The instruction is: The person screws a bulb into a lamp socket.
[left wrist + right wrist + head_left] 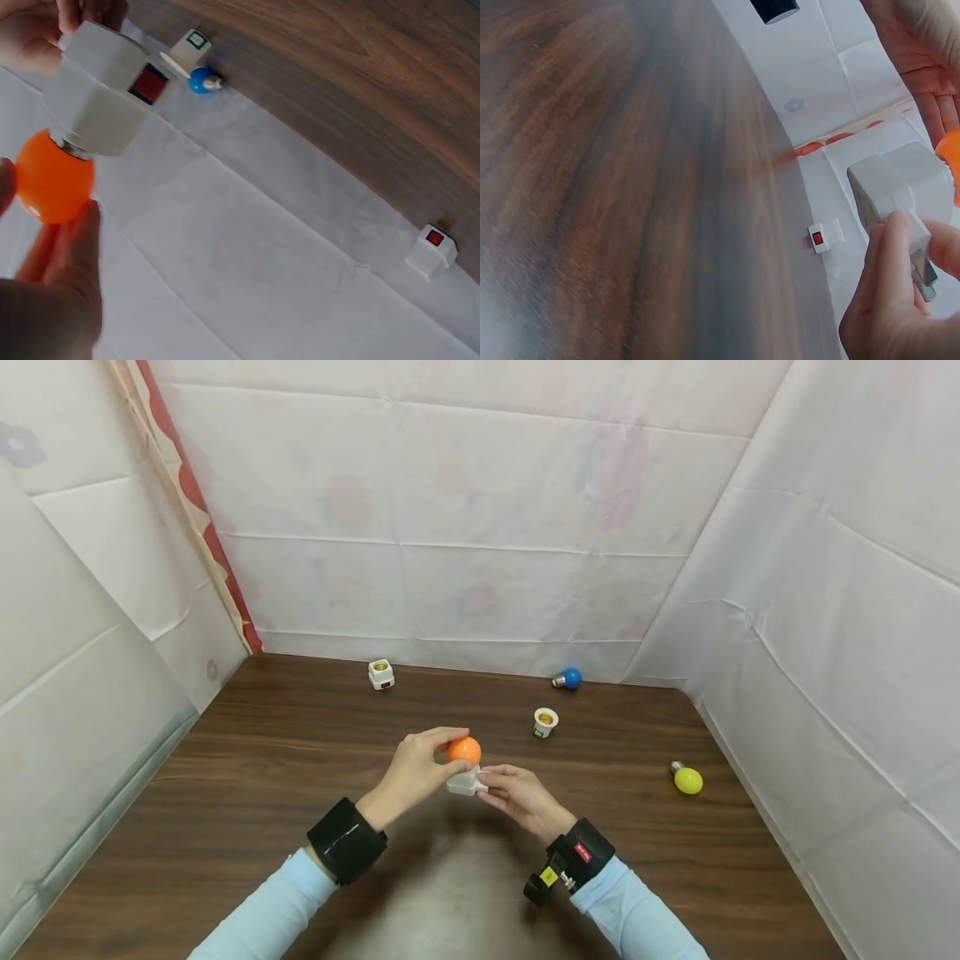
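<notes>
Orange bulb and white socket held in two hands, loose pieces around

At far left, a pale sheet (75,610) borders the brown table (262,760), and a red-edged strip (191,485) runs down to the back corner. Near the back edge a boxy socket (381,677) stands mouth up, a red switch on its front. Nearer and to its right, the left hand (416,770) pinches the orange bulb (464,750) between thumb and fingers, hiding part of it in the head view. The bulb is above the middle of the table, at the mouth of the held socket (461,787); the left wrist view shows a little silver base between them. Just right, the right hand (525,799) grips that socket by its plug end, with metal prongs (924,276) showing below in the right wrist view. Farther right and back, a round socket (546,725) stands mouth up, between the hands and the blue bulb (572,678), which lies by the back sheet (480,485). Farthest right, the yellow bulb (688,781) lies on its side, well apart from both hands
</notes>
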The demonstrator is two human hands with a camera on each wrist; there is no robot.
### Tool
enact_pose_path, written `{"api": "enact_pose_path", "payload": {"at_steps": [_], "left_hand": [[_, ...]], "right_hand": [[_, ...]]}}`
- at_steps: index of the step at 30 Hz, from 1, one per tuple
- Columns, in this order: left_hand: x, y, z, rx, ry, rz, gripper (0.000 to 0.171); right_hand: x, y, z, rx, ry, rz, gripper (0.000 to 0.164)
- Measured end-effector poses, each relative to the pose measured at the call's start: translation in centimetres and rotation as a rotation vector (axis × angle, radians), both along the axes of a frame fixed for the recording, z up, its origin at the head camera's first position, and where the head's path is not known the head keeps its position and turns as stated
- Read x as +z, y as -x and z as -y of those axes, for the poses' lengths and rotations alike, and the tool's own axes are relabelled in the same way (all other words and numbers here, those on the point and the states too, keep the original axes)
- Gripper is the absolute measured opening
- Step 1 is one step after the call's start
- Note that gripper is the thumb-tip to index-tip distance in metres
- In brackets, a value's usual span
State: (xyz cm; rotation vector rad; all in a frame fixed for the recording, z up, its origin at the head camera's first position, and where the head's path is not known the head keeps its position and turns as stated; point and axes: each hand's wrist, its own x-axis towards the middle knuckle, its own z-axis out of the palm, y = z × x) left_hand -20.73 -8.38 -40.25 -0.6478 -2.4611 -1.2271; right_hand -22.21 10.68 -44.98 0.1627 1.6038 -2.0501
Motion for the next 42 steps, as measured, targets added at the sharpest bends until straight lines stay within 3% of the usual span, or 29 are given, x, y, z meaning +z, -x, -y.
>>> {"api": "enact_pose_path", "payload": {"at_steps": [9,12,18,22,26,29,32,38,42], "left_hand": [[0.8,2.1,1.3,-0.32,0.036,0.158,0.041],[0.9,2.5,1.7,-0.394,0.055,0.241,0.04],[0.8,2.9,2.2,-0.465,0.034,0.369,0.041],[0.7,2.9,2.2,-0.475,0.024,0.363,0.043],[0.6,2.6,1.9,-0.488,-0.046,0.326,0.051],[0.4,2.3,1.6,-0.461,-0.123,0.28,0.056],[0.2,1.9,1.2,-0.358,-0.139,0.198,0.055],[0.4,0.8,0.1,-0.073,0.026,-0.037,0.056],[0.7,0.3,-0.5,0.017,0.096,-0.072,0.057]], "right_hand": [[0.4,0.0,-0.4,0.006,-0.003,0.011,0.039],[0.3,-0.2,-0.5,0.013,-0.002,0.013,0.039],[0.0,-0.2,-0.6,0.023,-0.009,0.007,0.039],[-0.1,-0.3,-0.5,0.024,-0.002,0.018,0.04],[0.0,-0.2,-0.4,0.027,0.016,0.019,0.04],[0.1,-0.2,-0.4,0.023,0.035,0.01,0.039],[0.2,-0.1,-0.4,0.013,0.049,0.005,0.036],[0.2,-0.2,-0.4,-0.019,0.068,0.003,0.032],[0.2,-0.3,-0.4,-0.032,0.074,0.001,0.029]]}}
